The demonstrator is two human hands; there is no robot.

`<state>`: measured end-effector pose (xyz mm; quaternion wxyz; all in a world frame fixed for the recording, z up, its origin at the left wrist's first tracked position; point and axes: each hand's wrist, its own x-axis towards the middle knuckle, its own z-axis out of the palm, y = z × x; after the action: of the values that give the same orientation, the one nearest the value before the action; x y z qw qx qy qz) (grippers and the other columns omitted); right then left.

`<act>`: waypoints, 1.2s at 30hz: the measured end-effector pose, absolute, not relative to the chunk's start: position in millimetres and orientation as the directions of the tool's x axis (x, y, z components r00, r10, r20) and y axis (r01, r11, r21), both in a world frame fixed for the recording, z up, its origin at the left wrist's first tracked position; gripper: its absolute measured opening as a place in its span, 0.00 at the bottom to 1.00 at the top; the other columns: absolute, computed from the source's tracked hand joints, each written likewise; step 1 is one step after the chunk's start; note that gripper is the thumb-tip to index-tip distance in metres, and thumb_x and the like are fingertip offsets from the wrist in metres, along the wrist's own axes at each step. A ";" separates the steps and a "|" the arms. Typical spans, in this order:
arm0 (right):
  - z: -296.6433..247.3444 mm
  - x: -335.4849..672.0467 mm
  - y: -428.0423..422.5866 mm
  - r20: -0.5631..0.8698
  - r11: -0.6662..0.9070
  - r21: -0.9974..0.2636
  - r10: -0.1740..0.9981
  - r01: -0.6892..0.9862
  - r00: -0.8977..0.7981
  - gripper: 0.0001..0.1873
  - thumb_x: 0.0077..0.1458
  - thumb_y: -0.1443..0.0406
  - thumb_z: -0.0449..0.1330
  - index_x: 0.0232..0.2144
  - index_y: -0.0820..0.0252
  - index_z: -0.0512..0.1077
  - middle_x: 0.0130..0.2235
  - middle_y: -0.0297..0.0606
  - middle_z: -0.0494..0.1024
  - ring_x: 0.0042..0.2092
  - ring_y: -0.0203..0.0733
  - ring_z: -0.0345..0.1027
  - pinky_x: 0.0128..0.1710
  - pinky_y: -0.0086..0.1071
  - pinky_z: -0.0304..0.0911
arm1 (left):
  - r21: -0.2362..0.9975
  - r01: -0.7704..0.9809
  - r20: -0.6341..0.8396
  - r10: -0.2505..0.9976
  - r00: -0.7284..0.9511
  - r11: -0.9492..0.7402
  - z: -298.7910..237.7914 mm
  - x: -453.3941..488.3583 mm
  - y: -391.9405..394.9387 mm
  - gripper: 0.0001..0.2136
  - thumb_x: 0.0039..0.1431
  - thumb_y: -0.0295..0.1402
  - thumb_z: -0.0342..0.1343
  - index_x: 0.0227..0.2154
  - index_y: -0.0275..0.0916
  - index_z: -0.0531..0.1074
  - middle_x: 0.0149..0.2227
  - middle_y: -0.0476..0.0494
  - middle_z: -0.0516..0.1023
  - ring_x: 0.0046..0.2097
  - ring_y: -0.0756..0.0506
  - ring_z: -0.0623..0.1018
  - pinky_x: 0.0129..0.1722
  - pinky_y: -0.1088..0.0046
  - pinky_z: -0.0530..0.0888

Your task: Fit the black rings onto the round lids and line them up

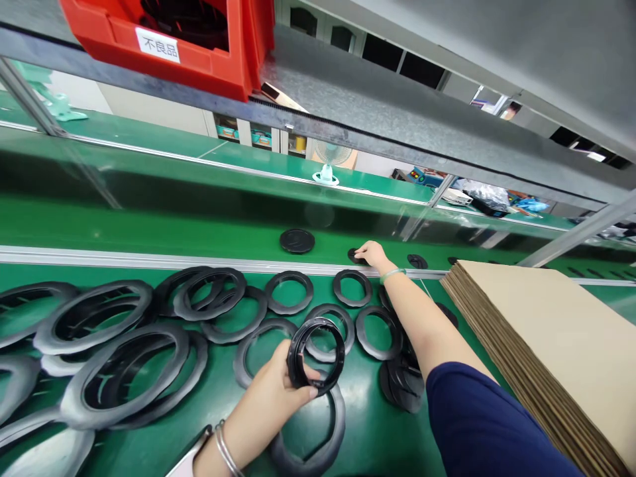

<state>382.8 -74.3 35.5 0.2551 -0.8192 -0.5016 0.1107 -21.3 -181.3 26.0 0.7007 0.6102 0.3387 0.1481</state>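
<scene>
My left hand (281, 391) is closed around a glossy black plastic ring (340, 361), held tilted above the green table. Stretched out over the green belt, my right hand (372, 255) pinches the edge of a small black round part (354, 254); the fingertips partly cover it. A larger black disc (297, 241) lies on the belt to the left of that hand, and another dark round part (417, 262) lies to its right. Beneath my left hand a matte black ring (338, 424) rests on the table, with more rings (289, 292) around and behind it.
Large dark rings (124, 377) overlap in piles on the left. Black curved parts (402, 384) are stacked under my right arm. A stack of cardboard sheets (546, 311) stands at right. Overhead runs a metal shelf (348, 86) with a red bin (169, 56). A metal rail (149, 257) borders the belt.
</scene>
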 end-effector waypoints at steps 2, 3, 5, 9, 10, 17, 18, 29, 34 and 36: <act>45.4 373.2 -75.2 0.115 -0.341 -0.541 0.875 0.769 0.470 0.04 0.48 0.72 0.68 0.30 0.64 0.82 0.38 0.43 0.81 0.40 0.44 0.72 0.43 0.33 0.65 | 0.962 0.195 -0.273 0.625 0.731 0.192 27.3 -22.0 -181.3 0.21 0.48 0.33 0.64 0.41 0.43 0.59 0.40 0.42 0.82 0.45 0.38 0.82 0.45 0.60 0.76; 52.2 367.1 -77.8 0.137 -0.323 -0.549 0.875 0.771 0.464 0.04 0.48 0.72 0.68 0.30 0.64 0.82 0.38 0.43 0.80 0.40 0.44 0.72 0.44 0.33 0.64 | 0.963 0.191 -0.267 0.627 0.732 0.188 28.6 -22.2 -181.4 0.21 0.48 0.33 0.64 0.41 0.43 0.59 0.40 0.42 0.82 0.45 0.38 0.82 0.45 0.59 0.76; 67.2 350.6 -90.6 0.181 -0.280 -0.568 0.875 0.774 0.449 0.05 0.50 0.70 0.68 0.32 0.62 0.83 0.38 0.42 0.79 0.42 0.43 0.71 0.46 0.33 0.64 | 0.964 0.193 -0.266 0.630 0.729 0.183 32.2 -22.3 -181.8 0.21 0.47 0.33 0.64 0.40 0.43 0.59 0.40 0.41 0.82 0.45 0.38 0.82 0.46 0.59 0.77; 93.3 295.2 -151.2 0.326 -0.063 -0.671 0.870 0.739 0.370 0.06 0.50 0.64 0.69 0.34 0.57 0.83 0.33 0.37 0.76 0.37 0.42 0.70 0.42 0.35 0.65 | 0.968 0.187 -0.252 0.639 0.726 0.169 40.8 -21.5 -184.1 0.22 0.46 0.32 0.65 0.40 0.42 0.59 0.40 0.41 0.83 0.46 0.37 0.82 0.48 0.56 0.77; 97.8 277.6 -171.1 0.357 0.002 -0.699 0.868 0.715 0.346 0.07 0.51 0.62 0.69 0.34 0.55 0.83 0.32 0.36 0.75 0.35 0.41 0.69 0.40 0.36 0.66 | 0.969 0.184 -0.246 0.642 0.726 0.163 42.4 -21.2 -184.8 0.22 0.46 0.32 0.65 0.40 0.42 0.59 0.40 0.41 0.83 0.46 0.37 0.82 0.48 0.56 0.77; 81.6 177.5 -265.0 0.462 0.210 -0.768 0.836 0.605 0.297 0.05 0.55 0.60 0.68 0.34 0.51 0.83 0.28 0.35 0.73 0.31 0.40 0.67 0.33 0.36 0.65 | 0.972 0.205 -0.227 0.676 0.701 0.115 47.9 -18.6 -190.3 0.25 0.44 0.29 0.68 0.45 0.40 0.65 0.38 0.45 0.83 0.43 0.39 0.83 0.49 0.56 0.78; 73.9 171.8 -267.3 0.482 0.230 -0.753 0.830 0.616 0.280 0.05 0.56 0.60 0.67 0.35 0.51 0.83 0.28 0.35 0.74 0.32 0.40 0.67 0.33 0.36 0.65 | 0.973 0.205 -0.223 0.686 0.693 0.109 48.1 -18.4 -190.8 0.26 0.44 0.29 0.68 0.46 0.39 0.65 0.40 0.45 0.83 0.44 0.39 0.82 0.49 0.56 0.78; 42.2 162.4 -263.3 0.678 0.422 -0.472 0.735 0.774 0.013 0.07 0.63 0.63 0.61 0.40 0.54 0.80 0.28 0.36 0.74 0.32 0.39 0.68 0.34 0.35 0.67 | 0.967 0.238 -0.218 0.784 0.581 0.093 41.3 -17.6 -193.7 0.28 0.43 0.32 0.70 0.47 0.41 0.64 0.45 0.45 0.80 0.45 0.39 0.82 0.45 0.60 0.80; 38.5 163.1 -260.9 0.751 0.490 -0.340 0.656 0.803 -0.082 0.06 0.62 0.69 0.61 0.41 0.58 0.77 0.29 0.36 0.74 0.32 0.38 0.66 0.34 0.33 0.66 | 0.968 0.224 -0.225 0.793 0.566 0.115 40.6 -17.3 -197.0 0.27 0.42 0.31 0.70 0.44 0.42 0.63 0.41 0.48 0.80 0.43 0.40 0.82 0.43 0.62 0.81; 37.1 164.2 -259.9 0.740 0.480 -0.305 0.663 0.822 -0.112 0.06 0.63 0.69 0.60 0.41 0.58 0.76 0.29 0.37 0.73 0.33 0.39 0.66 0.33 0.33 0.66 | 0.971 0.199 -0.225 0.793 0.566 0.134 40.8 -16.8 -197.8 0.27 0.42 0.32 0.70 0.44 0.42 0.63 0.41 0.48 0.80 0.43 0.41 0.82 0.43 0.63 0.81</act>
<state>164.2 -259.9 37.1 0.4385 -0.5015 -0.7402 -0.0910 -16.8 -197.8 40.8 0.6360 0.6153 0.4029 0.2336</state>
